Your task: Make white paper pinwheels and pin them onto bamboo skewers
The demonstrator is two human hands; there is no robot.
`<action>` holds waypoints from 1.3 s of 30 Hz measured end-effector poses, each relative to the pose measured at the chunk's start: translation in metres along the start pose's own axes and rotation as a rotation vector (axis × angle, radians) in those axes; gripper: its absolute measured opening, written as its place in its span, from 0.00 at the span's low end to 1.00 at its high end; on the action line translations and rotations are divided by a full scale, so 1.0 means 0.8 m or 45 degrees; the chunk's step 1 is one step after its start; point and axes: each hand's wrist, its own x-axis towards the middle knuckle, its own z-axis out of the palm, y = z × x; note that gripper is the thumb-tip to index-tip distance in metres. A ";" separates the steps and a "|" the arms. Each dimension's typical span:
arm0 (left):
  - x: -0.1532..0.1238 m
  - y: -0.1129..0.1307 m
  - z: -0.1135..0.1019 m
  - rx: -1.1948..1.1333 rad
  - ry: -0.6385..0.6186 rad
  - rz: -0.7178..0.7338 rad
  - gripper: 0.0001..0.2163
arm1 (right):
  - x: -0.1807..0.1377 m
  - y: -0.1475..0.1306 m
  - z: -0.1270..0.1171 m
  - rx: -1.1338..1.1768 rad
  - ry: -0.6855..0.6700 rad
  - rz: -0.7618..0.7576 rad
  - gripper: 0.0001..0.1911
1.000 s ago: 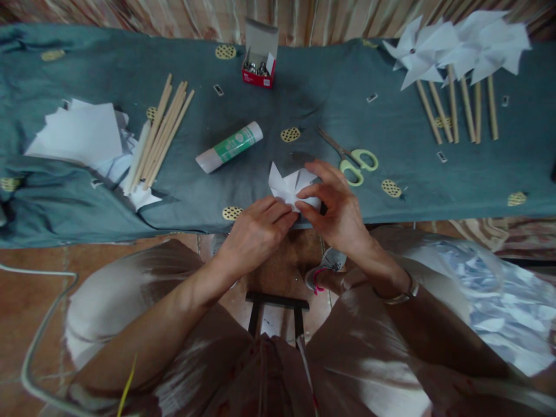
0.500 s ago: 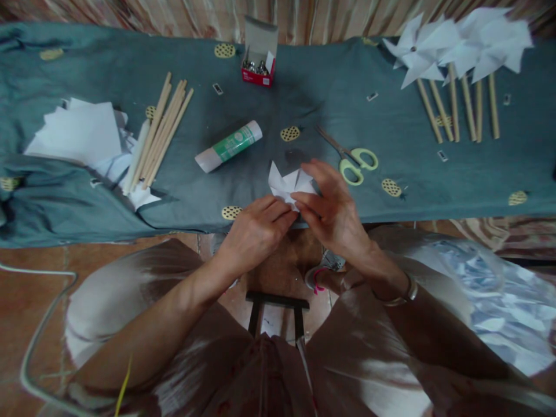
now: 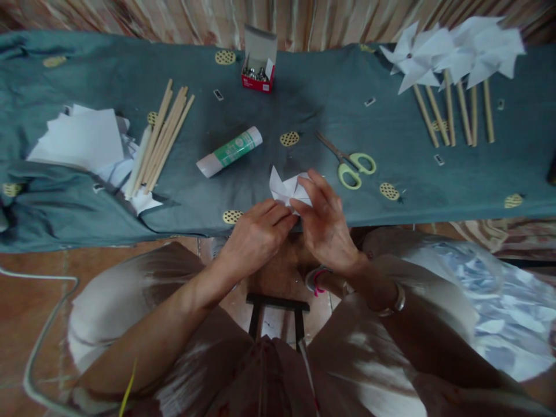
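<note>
A small folded white paper piece (image 3: 284, 186) lies at the near edge of the blue-grey cloth (image 3: 304, 92). My left hand (image 3: 256, 234) presses its fingertips on the paper's near corner, fingers curled together. My right hand (image 3: 324, 223) rests its fingers over the paper's right half and pinches a flap toward the middle. Both hands cover much of the paper.
Green-handled scissors (image 3: 351, 162) lie just right of the paper, a glue stick (image 3: 229, 152) to its left. Wooden sticks (image 3: 163, 136) and white paper sheets (image 3: 78, 139) are at the left. A red pin box (image 3: 259, 72) stands at the back, finished pinwheels (image 3: 452, 58) at the back right.
My right hand slid left and down over the paper, folding a flap inward. The left hand stayed pressed on the near corner. The view shifted slightly.
</note>
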 end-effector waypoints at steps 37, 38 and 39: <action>0.003 -0.001 0.004 -0.064 0.026 -0.032 0.07 | 0.004 0.005 0.008 -0.118 -0.051 -0.024 0.31; 0.003 -0.001 0.004 -0.071 0.023 -0.034 0.07 | 0.004 0.005 0.009 -0.118 -0.045 -0.029 0.30; 0.003 -0.001 0.004 -0.075 0.023 -0.034 0.07 | 0.004 0.005 0.009 -0.121 -0.037 -0.037 0.30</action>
